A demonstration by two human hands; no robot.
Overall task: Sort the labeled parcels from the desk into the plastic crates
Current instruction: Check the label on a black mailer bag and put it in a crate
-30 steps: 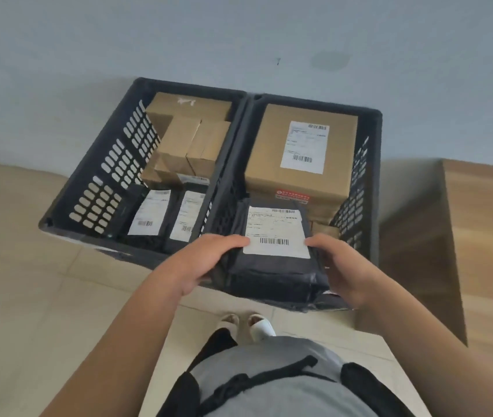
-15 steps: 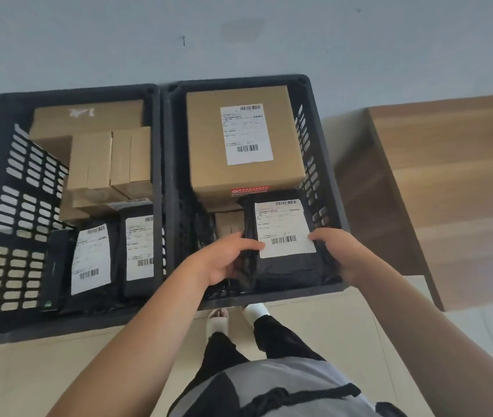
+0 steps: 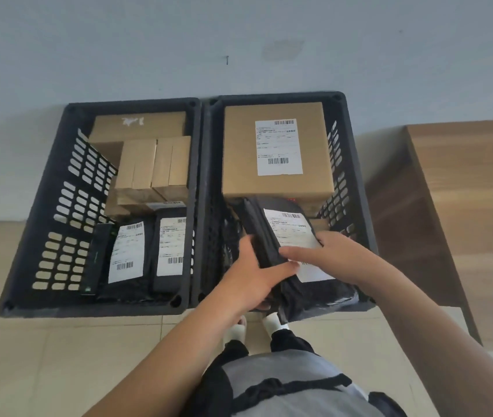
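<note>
Two black plastic crates stand side by side on the floor against the wall. In the near end of the right crate lies a black labeled parcel bag, tilted on its edge. My left hand grips its near left side, thumb over the top. My right hand rests on its white label with fingers stretched across. Behind it sits a large cardboard box with a shipping label. The left crate holds several cardboard boxes and two black labeled bags.
A wooden desk stands right of the crates, close to the right crate's wall. Beige tiled floor lies in front. My feet in pale shoes stand just before the right crate. The grey wall is directly behind the crates.
The black bag has gone deeper into the right crate and tipped onto its edge. My right hand moved from the bag's right side onto its label; the view shifted right.
</note>
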